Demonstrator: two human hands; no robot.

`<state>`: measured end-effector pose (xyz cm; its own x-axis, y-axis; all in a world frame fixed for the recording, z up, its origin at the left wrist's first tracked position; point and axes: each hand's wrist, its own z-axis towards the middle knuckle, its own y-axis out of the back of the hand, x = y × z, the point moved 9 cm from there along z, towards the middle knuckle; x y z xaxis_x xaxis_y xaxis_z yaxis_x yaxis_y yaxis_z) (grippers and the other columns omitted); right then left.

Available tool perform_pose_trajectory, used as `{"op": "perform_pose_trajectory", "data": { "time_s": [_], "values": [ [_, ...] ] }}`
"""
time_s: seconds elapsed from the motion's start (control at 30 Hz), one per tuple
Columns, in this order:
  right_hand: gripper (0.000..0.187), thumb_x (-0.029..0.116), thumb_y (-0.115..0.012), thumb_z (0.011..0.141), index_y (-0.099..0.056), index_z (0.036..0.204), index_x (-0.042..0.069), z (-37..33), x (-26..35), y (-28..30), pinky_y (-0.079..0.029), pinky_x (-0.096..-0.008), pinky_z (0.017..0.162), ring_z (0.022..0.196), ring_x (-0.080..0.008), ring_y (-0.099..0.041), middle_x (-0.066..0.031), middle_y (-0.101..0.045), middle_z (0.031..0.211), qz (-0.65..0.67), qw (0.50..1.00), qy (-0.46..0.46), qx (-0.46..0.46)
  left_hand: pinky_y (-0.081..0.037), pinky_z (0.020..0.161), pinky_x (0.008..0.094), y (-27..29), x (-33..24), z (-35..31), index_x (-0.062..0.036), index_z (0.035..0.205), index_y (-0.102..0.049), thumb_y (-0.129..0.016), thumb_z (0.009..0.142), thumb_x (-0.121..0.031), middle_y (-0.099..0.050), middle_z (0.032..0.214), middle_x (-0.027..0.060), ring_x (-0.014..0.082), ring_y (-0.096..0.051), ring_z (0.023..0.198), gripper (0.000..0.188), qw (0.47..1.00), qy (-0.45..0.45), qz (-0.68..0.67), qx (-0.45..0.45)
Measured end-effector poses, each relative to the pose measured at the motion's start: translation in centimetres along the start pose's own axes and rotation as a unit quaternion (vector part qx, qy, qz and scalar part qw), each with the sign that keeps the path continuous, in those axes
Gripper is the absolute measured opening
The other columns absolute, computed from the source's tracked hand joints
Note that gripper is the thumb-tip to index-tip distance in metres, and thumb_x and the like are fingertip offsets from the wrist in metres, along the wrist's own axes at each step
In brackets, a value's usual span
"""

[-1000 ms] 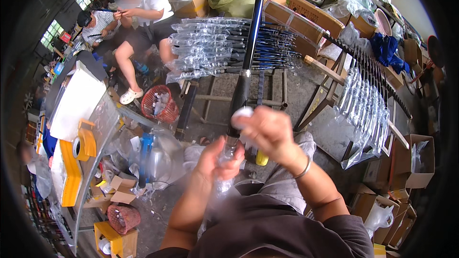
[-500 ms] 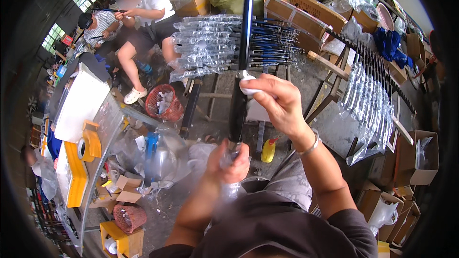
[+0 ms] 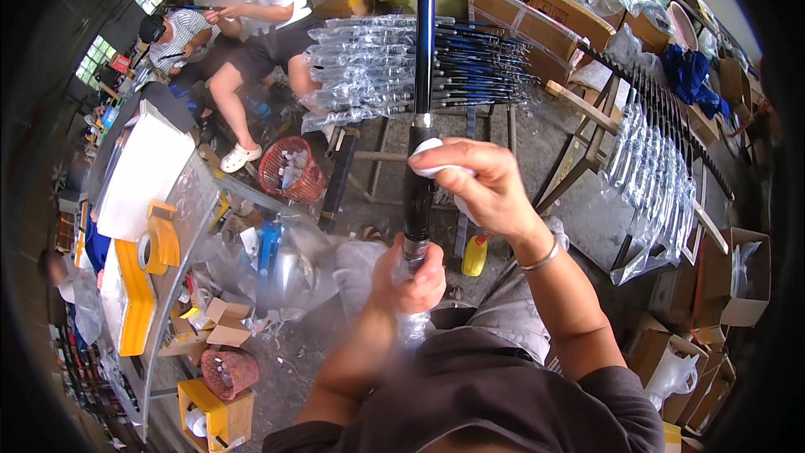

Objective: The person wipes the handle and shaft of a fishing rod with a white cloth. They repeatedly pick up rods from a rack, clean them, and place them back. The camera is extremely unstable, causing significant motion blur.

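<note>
A dark fishing rod point(image 3: 425, 50) stands nearly upright before me, with a silver ring above its thick black handle section. Wrapped round the silver fitting at the bottom of that section is my left hand point(image 3: 412, 283). Clear plastic wrapping point(image 3: 411, 331) bunches beneath this hand. My right hand point(image 3: 490, 180), with a bangle at its wrist, pinches a folded white cloth point(image 3: 428, 166) against the black section, just below the ring.
Plastic-sleeved rods point(image 3: 369, 59) lie on a rack ahead; more sleeved rods point(image 3: 650, 164) rest on a stand at right. A red basket point(image 3: 292, 169), a yellow bottle point(image 3: 475, 256) and a table point(image 3: 180, 260) with tape are nearby. Two people sit at far left.
My right hand has slid the cloth a little down from the silver ring onto the black section. The rod has shifted slightly, still in my left hand.
</note>
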<state>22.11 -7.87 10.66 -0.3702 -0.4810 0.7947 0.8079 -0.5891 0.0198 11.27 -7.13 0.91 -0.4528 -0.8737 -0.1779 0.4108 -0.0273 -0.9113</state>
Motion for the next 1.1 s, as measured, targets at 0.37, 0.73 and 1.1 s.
{"op": "perform_pose_trajectory", "data": {
  "time_s": [0.37, 0.73, 1.1],
  "values": [
    [0.031, 0.028, -0.046, 0.097, -0.048, 0.118, 0.005, -5.0, -4.9, 1.1, -0.028, -0.0194, 0.048, 0.054, -0.0049, -0.035, 0.0018, -0.043, 0.067, 0.205, 0.944, -0.224, -0.130, -0.025, 0.028, 0.0231, 2.2, -1.3, -1.7, -0.0013, 0.084, -0.046, -0.045, 0.092, -0.053, -0.029, 0.046, -0.0051, 0.0057, -0.025, 0.030, 0.053, 0.999, -0.024, 0.002, -0.039],
    [0.024, 0.029, -0.048, 0.098, -0.054, 0.095, 0.006, -2.6, -5.8, -0.8, -0.026, -0.0178, 0.044, 0.051, -0.0026, -0.032, 0.0064, -0.038, 0.064, 0.211, 0.912, -0.318, -0.151, -0.027, 0.031, 0.0219, 4.5, -2.5, -3.4, -0.0001, 0.088, -0.048, -0.046, 0.091, -0.053, -0.036, 0.054, -0.0014, 0.0048, -0.028, 0.033, 0.053, 0.963, -0.030, 0.141, -0.229],
    [0.027, 0.024, -0.047, 0.098, -0.053, 0.085, 0.002, -6.8, -7.6, -2.9, -0.031, -0.0231, 0.048, 0.057, -0.0043, -0.036, 0.0069, -0.042, 0.064, 0.006, 0.952, -0.280, -0.126, -0.032, 0.040, 0.0214, 3.9, -7.2, -4.7, -0.0046, 0.088, -0.053, -0.046, 0.096, -0.040, -0.050, 0.063, -0.0007, 0.0059, -0.041, 0.044, 0.037, 0.676, -0.129, 0.557, -0.465]
  ]
}}
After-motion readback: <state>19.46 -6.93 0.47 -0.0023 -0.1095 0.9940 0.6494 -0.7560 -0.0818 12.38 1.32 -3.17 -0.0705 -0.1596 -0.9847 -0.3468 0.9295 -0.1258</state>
